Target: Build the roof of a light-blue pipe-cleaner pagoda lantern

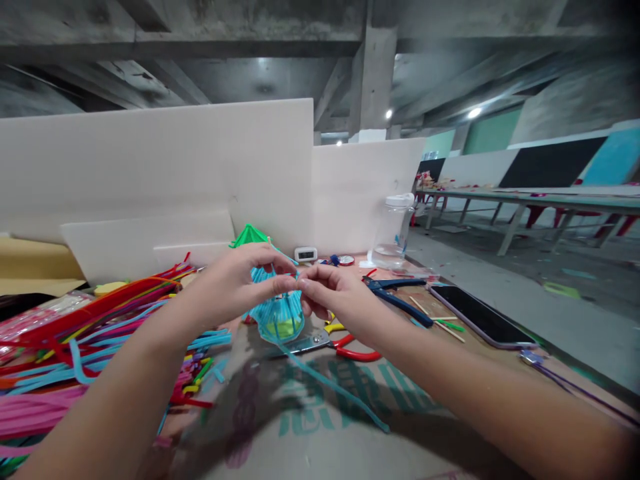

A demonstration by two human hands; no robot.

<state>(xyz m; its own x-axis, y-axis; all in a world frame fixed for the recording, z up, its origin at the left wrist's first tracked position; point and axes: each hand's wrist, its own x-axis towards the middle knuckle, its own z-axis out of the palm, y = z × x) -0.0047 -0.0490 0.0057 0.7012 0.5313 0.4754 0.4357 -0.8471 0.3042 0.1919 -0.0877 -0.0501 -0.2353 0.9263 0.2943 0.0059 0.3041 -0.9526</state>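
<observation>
A: What are the hands doing?

B: The left hand [235, 280] and the right hand [330, 297] meet fingertip to fingertip above the surface [310, 433]. Both are closed in a pinch on the top of a small blue lantern-shaped piece made of bent fuzzy stems [278, 315], which has a yellow-green core low inside it.

A: Is it resting on anything?

B: It looks lifted a little off the surface, though the angle makes that hard to judge. A long loose blue fuzzy stem [340, 390] trails from its base toward the near edge, lying across the printed cardboard.

A: And just around it?

B: Right behind the right hand lie red-handled scissors [350, 350], with a yellow clip-like bit beside them. Blue-handled pliers [395, 297] sit just beyond, next to a few thin wooden sticks [443, 323] and a dark phone lying flat [477, 317].

A: Further out?

B: To the left, a big loose heap of fuzzy stems in red, pink, blue and yellow [90, 347]. Behind the piece, a green folded paper shape [250, 237], a small white digital timer [305, 254] and a clear plastic jar with a white lid [395, 230], all in front of white foam boards [200, 167].
</observation>
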